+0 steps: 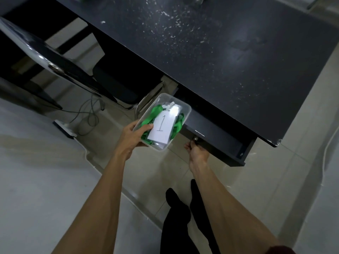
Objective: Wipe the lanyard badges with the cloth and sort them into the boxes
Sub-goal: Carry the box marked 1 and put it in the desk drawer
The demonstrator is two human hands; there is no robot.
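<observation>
Gripping the box point(185, 114), left hand point(131, 138) curls round its rim; right hand point(199, 154) pinches the drawer knob point(196, 138).

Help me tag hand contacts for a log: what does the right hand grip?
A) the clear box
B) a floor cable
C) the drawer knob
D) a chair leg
C: the right hand pinches the small knob on the drawer front under the table; the clear box is in the left hand.
</observation>
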